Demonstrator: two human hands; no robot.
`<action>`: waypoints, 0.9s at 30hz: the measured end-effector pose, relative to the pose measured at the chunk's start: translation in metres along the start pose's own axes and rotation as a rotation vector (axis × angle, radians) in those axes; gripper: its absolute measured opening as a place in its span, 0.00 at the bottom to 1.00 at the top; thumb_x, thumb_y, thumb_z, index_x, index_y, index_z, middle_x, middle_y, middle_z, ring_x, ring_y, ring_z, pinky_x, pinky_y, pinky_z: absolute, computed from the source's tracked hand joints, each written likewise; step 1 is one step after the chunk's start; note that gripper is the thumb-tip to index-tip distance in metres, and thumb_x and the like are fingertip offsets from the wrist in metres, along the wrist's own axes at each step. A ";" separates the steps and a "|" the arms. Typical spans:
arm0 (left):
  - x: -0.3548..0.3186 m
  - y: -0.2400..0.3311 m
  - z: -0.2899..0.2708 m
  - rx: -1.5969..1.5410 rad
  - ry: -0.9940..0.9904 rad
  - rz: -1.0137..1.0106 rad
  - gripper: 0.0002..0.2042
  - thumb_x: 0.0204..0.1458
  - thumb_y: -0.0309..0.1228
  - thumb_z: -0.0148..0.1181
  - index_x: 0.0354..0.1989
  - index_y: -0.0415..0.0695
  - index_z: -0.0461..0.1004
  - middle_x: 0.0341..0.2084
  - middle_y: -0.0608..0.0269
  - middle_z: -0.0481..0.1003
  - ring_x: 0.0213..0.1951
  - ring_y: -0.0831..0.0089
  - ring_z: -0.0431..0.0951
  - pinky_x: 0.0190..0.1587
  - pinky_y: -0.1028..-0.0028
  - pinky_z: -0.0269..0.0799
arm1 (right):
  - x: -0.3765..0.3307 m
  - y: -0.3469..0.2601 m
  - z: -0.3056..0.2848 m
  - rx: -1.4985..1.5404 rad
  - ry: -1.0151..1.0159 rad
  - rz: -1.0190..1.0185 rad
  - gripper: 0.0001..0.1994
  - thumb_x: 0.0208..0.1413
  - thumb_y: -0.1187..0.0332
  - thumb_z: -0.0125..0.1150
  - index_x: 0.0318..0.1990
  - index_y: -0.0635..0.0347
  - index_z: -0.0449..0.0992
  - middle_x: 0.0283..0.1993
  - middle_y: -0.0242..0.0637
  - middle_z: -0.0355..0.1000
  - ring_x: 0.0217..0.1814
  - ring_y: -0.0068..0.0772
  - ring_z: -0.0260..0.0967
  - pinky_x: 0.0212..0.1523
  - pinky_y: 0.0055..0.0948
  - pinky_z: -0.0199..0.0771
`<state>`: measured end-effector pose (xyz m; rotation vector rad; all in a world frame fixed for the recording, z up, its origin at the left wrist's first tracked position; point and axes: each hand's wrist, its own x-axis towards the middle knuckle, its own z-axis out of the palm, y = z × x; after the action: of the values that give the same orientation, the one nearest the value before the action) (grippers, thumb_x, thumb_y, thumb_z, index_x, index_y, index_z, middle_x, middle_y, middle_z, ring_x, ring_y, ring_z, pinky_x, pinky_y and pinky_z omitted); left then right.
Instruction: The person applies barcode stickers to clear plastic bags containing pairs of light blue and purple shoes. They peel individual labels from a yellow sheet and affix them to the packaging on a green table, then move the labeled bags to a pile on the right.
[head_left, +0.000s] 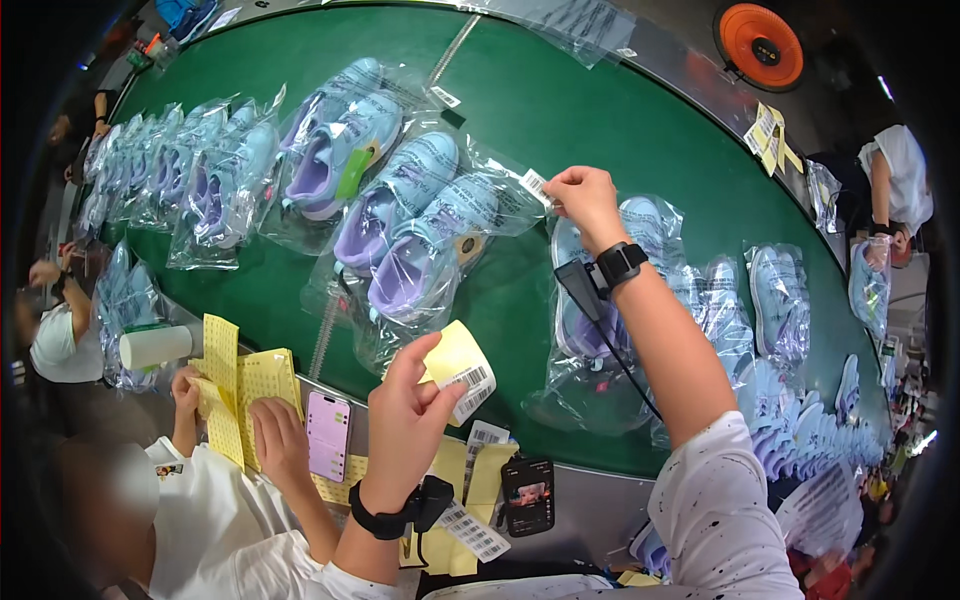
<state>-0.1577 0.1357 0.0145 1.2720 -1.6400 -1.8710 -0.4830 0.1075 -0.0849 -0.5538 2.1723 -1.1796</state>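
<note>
Nearest, the left hand (405, 420) has its grip closed on a yellow sticker sheet (460, 368) with a barcode label, thumb on top; the sheet's long axis tilts up toward the left. Beyond, on the green counter (560, 110), the right hand (583, 200) pinches a small white label (535, 184) at the corner of a clear bag of lilac shoes (430, 250), toes pointing up and right. Glare on the plastic blurs the shoes' details.
</note>
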 end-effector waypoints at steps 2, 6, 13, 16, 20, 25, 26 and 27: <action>-0.003 -0.002 0.000 -0.013 -0.032 -0.030 0.25 0.53 0.16 0.61 0.60 0.37 0.65 0.36 0.60 0.77 0.35 0.84 0.77 0.34 0.84 0.71 | -0.002 0.002 0.000 0.002 0.042 -0.022 0.05 0.43 0.73 0.69 0.23 0.66 0.80 0.26 0.38 0.77 0.30 0.29 0.77 0.32 0.30 0.75; -0.012 0.015 0.007 -0.065 -0.120 -0.064 0.27 0.53 0.14 0.59 0.63 0.38 0.62 0.47 0.53 0.76 0.43 0.76 0.79 0.41 0.81 0.74 | 0.001 0.014 -0.003 -0.230 -0.019 -0.283 0.22 0.44 0.75 0.68 0.50 0.64 0.76 0.26 0.41 0.78 0.24 0.32 0.77 0.30 0.29 0.76; -0.061 0.045 0.008 -0.149 -0.266 -0.066 0.22 0.53 0.15 0.61 0.57 0.38 0.69 0.41 0.57 0.79 0.40 0.78 0.79 0.39 0.82 0.73 | -0.073 0.024 -0.100 0.012 0.114 -0.370 0.32 0.51 0.71 0.65 0.65 0.64 0.63 0.51 0.48 0.75 0.54 0.39 0.74 0.52 0.32 0.74; -0.055 0.038 0.025 -0.080 -0.167 -0.045 0.16 0.55 0.18 0.62 0.52 0.38 0.74 0.31 0.64 0.80 0.31 0.87 0.75 0.32 0.87 0.68 | -0.130 0.084 -0.118 -0.278 0.201 -0.387 0.30 0.53 0.69 0.64 0.65 0.60 0.64 0.62 0.54 0.67 0.64 0.49 0.65 0.63 0.40 0.64; -0.039 0.028 0.050 -0.149 -0.098 -0.054 0.14 0.57 0.19 0.59 0.52 0.35 0.73 0.35 0.63 0.80 0.35 0.84 0.77 0.34 0.84 0.71 | -0.150 0.084 -0.080 -0.289 0.199 -0.379 0.34 0.52 0.68 0.66 0.67 0.58 0.61 0.72 0.58 0.51 0.73 0.59 0.49 0.71 0.44 0.51; -0.029 0.026 0.075 -0.100 -0.129 0.006 0.12 0.57 0.19 0.59 0.49 0.36 0.75 0.27 0.68 0.78 0.25 0.90 0.69 0.25 0.85 0.60 | -0.175 0.012 -0.097 -0.193 -0.034 -0.525 0.21 0.51 0.70 0.67 0.53 0.61 0.75 0.61 0.51 0.66 0.63 0.53 0.63 0.62 0.41 0.63; -0.030 0.027 0.079 -0.068 -0.147 0.013 0.11 0.57 0.19 0.59 0.48 0.36 0.75 0.25 0.70 0.78 0.24 0.91 0.67 0.24 0.85 0.58 | -0.185 -0.005 -0.105 -0.136 -0.086 -0.589 0.17 0.51 0.70 0.67 0.49 0.62 0.77 0.58 0.49 0.69 0.61 0.51 0.66 0.60 0.40 0.66; -0.030 0.028 0.083 -0.044 -0.159 0.026 0.10 0.57 0.19 0.59 0.47 0.36 0.76 0.23 0.72 0.77 0.22 0.92 0.64 0.24 0.85 0.55 | -0.198 -0.017 -0.110 -0.004 -0.231 -0.554 0.12 0.50 0.71 0.67 0.43 0.63 0.78 0.54 0.45 0.72 0.57 0.48 0.68 0.56 0.38 0.69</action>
<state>-0.2150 0.2008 0.0457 1.1038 -1.6745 -2.0259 -0.4105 0.2853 0.0366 -1.2847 1.8755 -1.3039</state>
